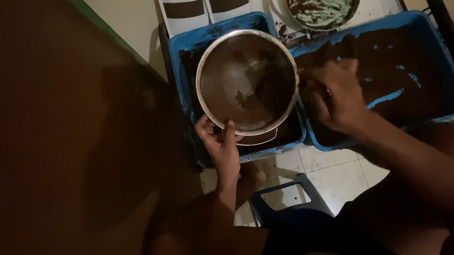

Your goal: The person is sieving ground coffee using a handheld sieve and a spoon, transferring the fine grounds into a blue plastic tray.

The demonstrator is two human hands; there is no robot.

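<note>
left hand (218, 144) pinching sieve (247, 82) rim at 6 o'clock, steadying it over left blue tub (181, 88) to catch fines | right hand (336, 96) fingers half-curled, loose, in right tub (435, 65) soil at 3 o'clock

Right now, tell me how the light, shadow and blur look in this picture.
Head view: dim, warm light overall; the whole left side sinks into deep brown shadow. The right hand over the right blue tray is smeared with motion blur. The left hand gripping the sieve looks sharper, and the sieve's metal rim catches a pale glint.
</note>
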